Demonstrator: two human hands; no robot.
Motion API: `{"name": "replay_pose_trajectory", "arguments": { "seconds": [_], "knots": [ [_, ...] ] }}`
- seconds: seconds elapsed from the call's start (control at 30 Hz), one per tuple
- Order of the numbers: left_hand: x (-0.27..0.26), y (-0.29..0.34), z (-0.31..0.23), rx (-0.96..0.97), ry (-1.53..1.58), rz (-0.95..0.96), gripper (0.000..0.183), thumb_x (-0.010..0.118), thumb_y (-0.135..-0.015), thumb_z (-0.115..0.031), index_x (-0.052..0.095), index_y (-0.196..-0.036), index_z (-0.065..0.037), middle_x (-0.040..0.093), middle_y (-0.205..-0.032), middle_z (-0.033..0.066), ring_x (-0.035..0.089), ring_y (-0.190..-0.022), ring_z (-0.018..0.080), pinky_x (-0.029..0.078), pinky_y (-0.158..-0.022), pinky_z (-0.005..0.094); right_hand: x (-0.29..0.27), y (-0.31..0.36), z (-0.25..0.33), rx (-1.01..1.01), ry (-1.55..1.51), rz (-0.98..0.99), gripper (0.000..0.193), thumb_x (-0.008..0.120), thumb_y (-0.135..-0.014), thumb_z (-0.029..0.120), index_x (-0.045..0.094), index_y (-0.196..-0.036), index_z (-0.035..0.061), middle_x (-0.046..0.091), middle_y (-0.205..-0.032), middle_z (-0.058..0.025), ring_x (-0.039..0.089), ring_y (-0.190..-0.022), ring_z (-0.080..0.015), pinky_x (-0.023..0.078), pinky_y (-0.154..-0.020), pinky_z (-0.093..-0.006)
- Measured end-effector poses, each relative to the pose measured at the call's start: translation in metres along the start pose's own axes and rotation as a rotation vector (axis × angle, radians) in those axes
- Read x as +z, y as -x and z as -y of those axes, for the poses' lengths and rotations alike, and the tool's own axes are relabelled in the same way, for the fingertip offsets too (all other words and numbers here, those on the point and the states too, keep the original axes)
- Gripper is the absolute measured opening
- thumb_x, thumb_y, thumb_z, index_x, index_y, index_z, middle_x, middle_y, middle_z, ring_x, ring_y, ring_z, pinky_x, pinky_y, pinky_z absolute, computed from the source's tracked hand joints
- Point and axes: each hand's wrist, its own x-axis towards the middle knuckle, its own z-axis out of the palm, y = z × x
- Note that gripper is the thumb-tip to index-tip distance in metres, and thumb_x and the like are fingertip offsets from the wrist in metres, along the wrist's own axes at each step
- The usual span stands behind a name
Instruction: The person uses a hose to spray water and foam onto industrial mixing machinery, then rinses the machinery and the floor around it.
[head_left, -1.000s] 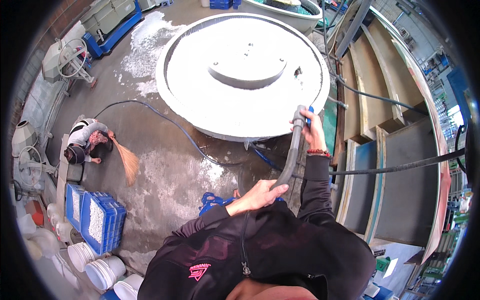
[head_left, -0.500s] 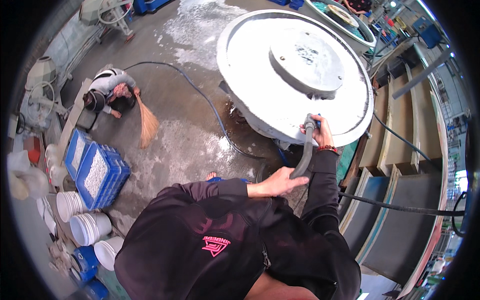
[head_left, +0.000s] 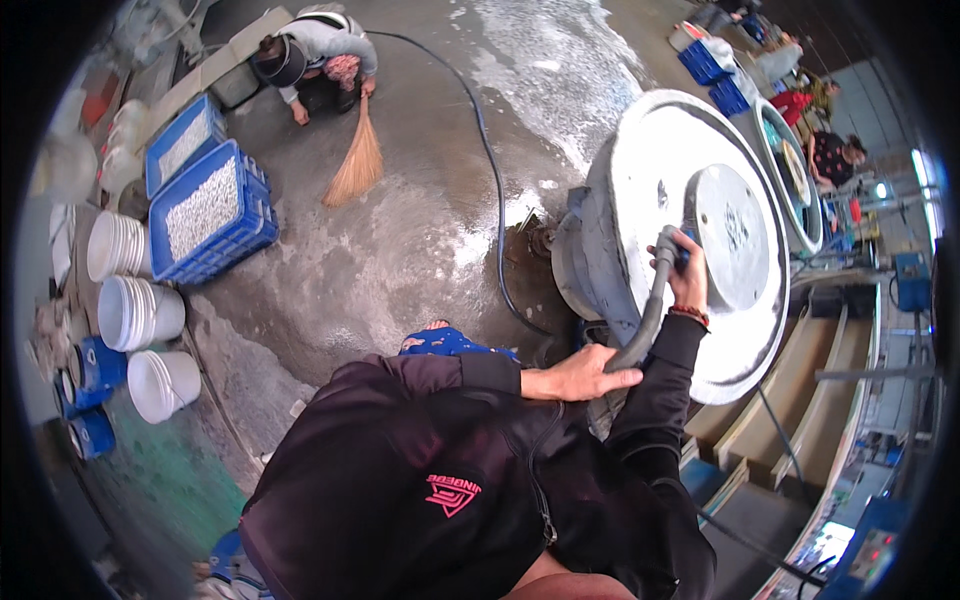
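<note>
My right hand (head_left: 691,272) is wrapped around the valve end (head_left: 667,243) of a thick grey hose, over a round tub. A bit of blue shows at its fingers. Lower down, my left hand (head_left: 582,377) grips the same grey hose (head_left: 650,322), which curves down between hand and right sleeve. The tub (head_left: 645,150) is large and pale, its inside glaring white. A round grey hub (head_left: 738,238) with dark marks rises at its centre. Whether water is leaving the hose I cannot tell.
A person (head_left: 325,50) crouches at the far left with a straw broom (head_left: 358,160). Blue crates (head_left: 255,225) of white pieces and white buckets (head_left: 140,312) stand left. A dark hose (head_left: 490,150) crosses the wet floor. Wooden troughs (head_left: 800,385) lie right; another person (head_left: 835,160) is beyond.
The view has swung, so the tub sits further right and the crates and crouching person show larger. My right hand with the hose end is now beside the hub's left edge. Both hands keep their hold.
</note>
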Motion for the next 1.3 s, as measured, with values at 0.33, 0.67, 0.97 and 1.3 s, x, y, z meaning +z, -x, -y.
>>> {"name": "replay_pose_trajectory", "arguments": {
  "seconds": [0.33,0.67,0.97,1.3],
  "knots": [
    [-0.033,0.005,0.008,0.128,0.099,0.012,0.035,0.055,-0.083,-0.033,0.055,-0.085,0.002,0.047,-0.056,0.0047,0.045,-0.055,0.0085,0.038,-0.051,0.0283,0.011,0.029,0.011,-0.022,0.062,-0.198,0.033,0.056,-0.074,0.018,0.046,-0.099,-0.0017,0.054,-0.076,-0.0129,0.060,-0.069,-0.0329,0.051,-0.055,-0.0406],
    [-0.034,0.000,-0.007,-0.094,0.145,0.245,0.030,0.054,-0.085,-0.032,0.051,-0.087,-0.002,0.039,-0.048,-0.0037,0.035,-0.040,0.0027,0.029,-0.038,0.0216,0.000,0.039,0.002,-0.089,-0.107,-0.259,0.031,0.054,-0.073,0.013,0.043,-0.097,-0.0024,0.050,-0.081,-0.0162,0.059,-0.067,-0.0331,0.052,-0.051,-0.0417],
    [-0.020,-0.003,0.001,-0.098,-0.080,0.355,0.027,0.063,-0.078,-0.029,0.052,-0.073,-0.004,0.045,-0.058,-0.0026,0.041,-0.055,0.0044,0.035,-0.051,0.0231,-0.045,0.081,-0.048,-0.099,-0.321,-0.405,0.025,0.051,-0.073,0.013,0.044,-0.092,-0.0005,0.052,-0.074,-0.0150,0.059,-0.061,-0.0308,0.052,-0.047,-0.0373],
    [0.011,-0.024,0.011,0.016,-0.259,0.448,0.033,0.057,-0.081,-0.031,0.055,-0.082,0.002,0.051,-0.057,0.0043,0.049,-0.054,0.0080,0.039,-0.050,0.0261,-0.110,0.112,-0.070,-0.209,-0.445,-0.496,0.030,0.057,-0.071,0.017,0.046,-0.093,-0.0002,0.053,-0.072,-0.0127,0.060,-0.059,-0.0309,0.051,-0.044,-0.0361]
  ]
}}
